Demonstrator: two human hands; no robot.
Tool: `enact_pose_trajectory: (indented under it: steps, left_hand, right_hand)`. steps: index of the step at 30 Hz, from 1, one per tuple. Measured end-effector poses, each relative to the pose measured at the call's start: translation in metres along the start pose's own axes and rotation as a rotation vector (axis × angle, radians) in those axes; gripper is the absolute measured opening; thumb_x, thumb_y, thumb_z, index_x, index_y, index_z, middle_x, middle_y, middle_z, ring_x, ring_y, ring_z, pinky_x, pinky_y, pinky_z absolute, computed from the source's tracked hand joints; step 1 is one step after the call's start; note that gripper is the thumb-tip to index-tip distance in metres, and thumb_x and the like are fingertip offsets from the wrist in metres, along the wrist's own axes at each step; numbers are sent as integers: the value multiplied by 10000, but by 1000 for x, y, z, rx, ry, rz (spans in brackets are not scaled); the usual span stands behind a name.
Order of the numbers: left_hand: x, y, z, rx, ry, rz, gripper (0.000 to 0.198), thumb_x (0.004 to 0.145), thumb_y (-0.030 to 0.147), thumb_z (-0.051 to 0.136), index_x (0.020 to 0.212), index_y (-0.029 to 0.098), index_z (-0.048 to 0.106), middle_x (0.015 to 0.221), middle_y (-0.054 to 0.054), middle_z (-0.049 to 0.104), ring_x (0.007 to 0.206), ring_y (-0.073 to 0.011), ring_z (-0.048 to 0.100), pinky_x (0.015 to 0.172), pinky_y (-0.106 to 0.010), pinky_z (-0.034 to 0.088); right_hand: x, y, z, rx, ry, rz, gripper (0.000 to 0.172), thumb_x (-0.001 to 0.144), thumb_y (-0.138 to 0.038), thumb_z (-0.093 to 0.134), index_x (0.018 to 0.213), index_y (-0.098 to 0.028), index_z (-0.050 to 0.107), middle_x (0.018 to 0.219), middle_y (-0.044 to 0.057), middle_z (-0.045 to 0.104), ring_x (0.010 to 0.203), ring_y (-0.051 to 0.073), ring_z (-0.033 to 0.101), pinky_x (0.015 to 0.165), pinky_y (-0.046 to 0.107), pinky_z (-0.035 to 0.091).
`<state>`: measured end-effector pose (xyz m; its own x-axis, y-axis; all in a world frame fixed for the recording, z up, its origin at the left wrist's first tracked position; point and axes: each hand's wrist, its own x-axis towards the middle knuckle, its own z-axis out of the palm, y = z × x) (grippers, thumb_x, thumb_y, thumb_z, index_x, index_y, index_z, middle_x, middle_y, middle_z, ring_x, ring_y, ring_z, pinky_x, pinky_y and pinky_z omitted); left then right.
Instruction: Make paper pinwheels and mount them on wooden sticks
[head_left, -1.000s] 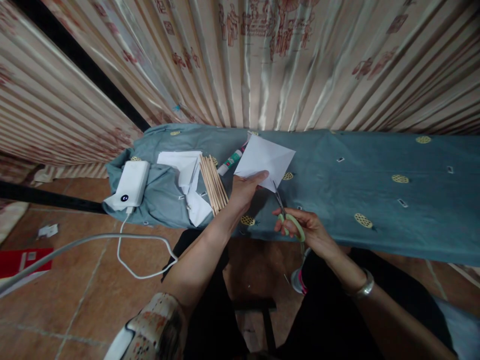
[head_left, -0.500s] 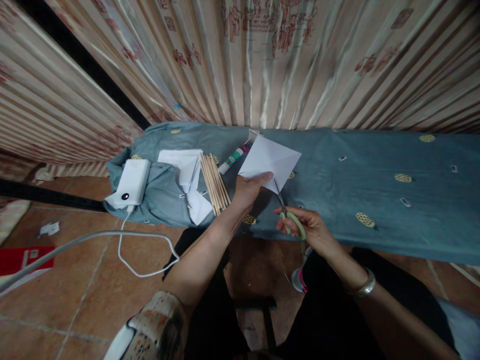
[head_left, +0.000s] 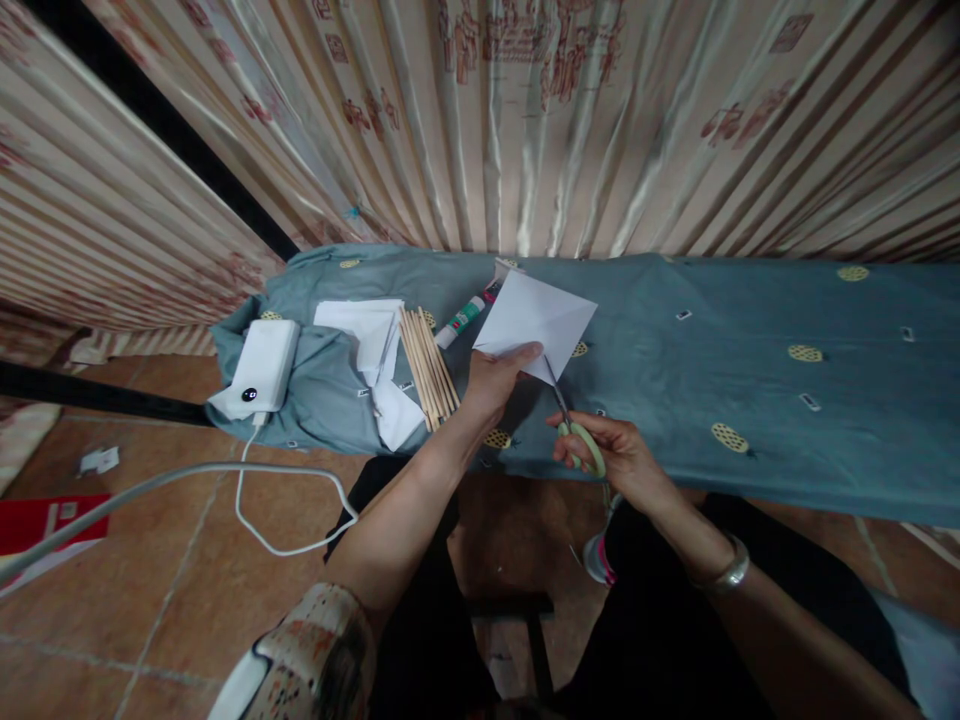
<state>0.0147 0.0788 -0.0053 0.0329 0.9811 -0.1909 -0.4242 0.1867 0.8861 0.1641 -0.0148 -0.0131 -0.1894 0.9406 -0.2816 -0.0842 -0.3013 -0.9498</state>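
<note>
Head view: scissors at the paper's near corner.
The left hand pinches the white paper sheet, thumb on top; the sheet lies beyond and left of the right hand, which grips green-handled scissors. Their long axis slants away and leftward, tips over the sheet. Roughly square, the sheet points one corner toward the person.
</note>
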Motion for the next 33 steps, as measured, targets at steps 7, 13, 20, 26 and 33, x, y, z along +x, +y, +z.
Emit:
enact_pose_trajectory:
  steps: [7,13,20,26,33]
  left_hand:
    - [1,0,1,-20,16,2,380,535,255,826,879,139,714,770,-33,723,664,-167,643,591,-271,531]
    - [2,2,0,-15,31,-15,311,518,239,790,796,153,682,737,-16,697,662,-168,634,579,-269,514]
    - [-2,1,-1,39,16,-70,187,527,216,770,654,149,650,662,-6,672,599,-143,605,559,-253,485]
    - [-5,0,1,59,32,-77,152,559,206,768,653,156,660,663,-13,680,604,-147,612,550,-250,473]
    - [-5,0,0,58,10,-77,139,571,221,766,651,169,664,710,-32,703,654,-165,637,598,-271,494]
  right_hand:
    - [0,0,1,23,14,10,430,636,-551,824,904,-222,754,620,-12,668,520,94,578,522,235,502]
    - [1,-3,1,14,36,21,452,614,-567,830,886,-214,755,607,-7,666,507,97,575,511,239,500]
    - [0,-6,2,66,56,48,476,565,-569,853,864,-211,757,595,-13,678,499,86,573,504,221,489]
    - [0,-5,2,41,75,24,475,588,-574,837,885,-212,757,602,-15,676,501,95,577,512,242,506]
    - [1,-3,0,-2,54,6,454,628,-571,818,903,-215,760,612,-5,674,509,107,581,520,257,511]
